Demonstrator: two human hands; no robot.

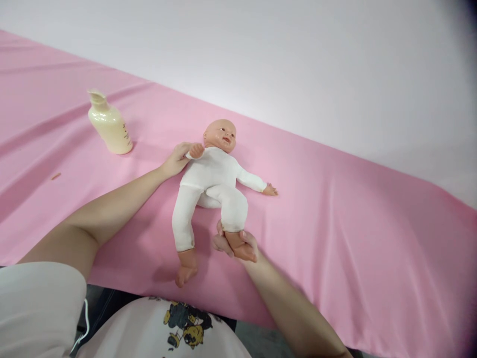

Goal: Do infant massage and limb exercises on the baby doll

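Note:
A baby doll (pixel 208 171) with a bare head and a white cloth body lies on its back on the pink cloth, its head away from me. At its arm on the left side, my left hand (pixel 177 159) is closed around the sleeve, with the fingertips hidden behind the doll. My right hand (pixel 222 242) grips the doll's ankle on the right side from below, lifting that leg so the knee bends. The other leg hangs toward the table's near edge, and the other arm stretches out to the right.
A cream-coloured pump bottle (pixel 112 130) stands upright at the left, beyond my forearm. Near it lies a small brownish strip (pixel 55 176). The pink cloth (pixel 316 238) has folds and covers the table, which meets a white wall (pixel 298 64) at the back.

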